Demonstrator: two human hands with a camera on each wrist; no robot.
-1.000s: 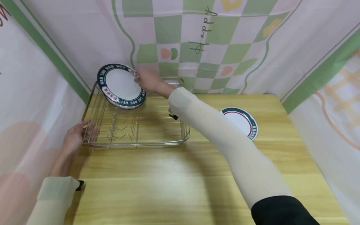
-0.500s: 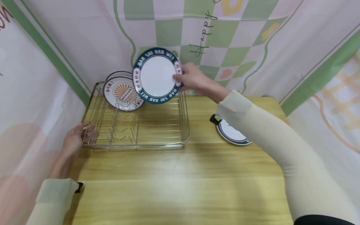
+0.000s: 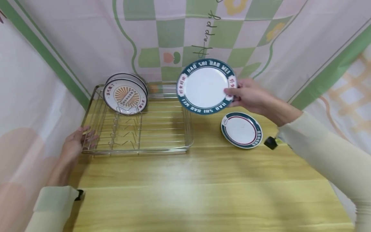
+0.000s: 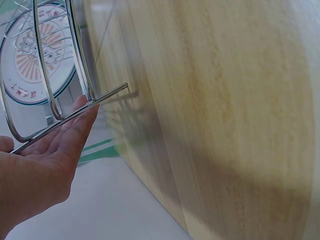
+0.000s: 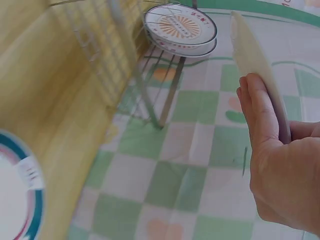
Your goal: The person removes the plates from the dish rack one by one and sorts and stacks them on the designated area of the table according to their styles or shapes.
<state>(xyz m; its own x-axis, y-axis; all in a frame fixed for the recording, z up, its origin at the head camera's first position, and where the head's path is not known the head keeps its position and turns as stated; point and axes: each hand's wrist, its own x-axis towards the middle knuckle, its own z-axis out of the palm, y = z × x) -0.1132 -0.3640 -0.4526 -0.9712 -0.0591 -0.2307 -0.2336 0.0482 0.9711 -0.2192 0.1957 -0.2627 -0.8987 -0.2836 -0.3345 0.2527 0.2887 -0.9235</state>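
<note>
My right hand (image 3: 252, 96) pinches a white plate (image 3: 206, 87) with a dark green lettered rim by its right edge, thumb on the face and fingers behind. The plate is held up in the air, right of the wire dish rack (image 3: 162, 149). In the right wrist view the same plate (image 5: 260, 65) shows edge-on above the right hand (image 5: 285, 165). My left hand (image 3: 73, 141) grips the rack's left side. Seen from the left wrist, that left hand (image 4: 55, 155) has its fingers along the rack's rail. White plates with an orange sunburst (image 3: 126, 96) stand at the rack's back left.
A green-rimmed plate (image 3: 242, 130) lies on the wooden table (image 3: 174, 193), right of the rack and below the held plate. Low wire dividers (image 3: 124, 132) rise from the rack's left half. A patterned cloth (image 3: 171, 32) hangs behind the table.
My right hand has carried the green-rimmed plate rightward, away from over the rack's back left, uncovering the sunburst plates there. My left hand stays at the rack's left side.
</note>
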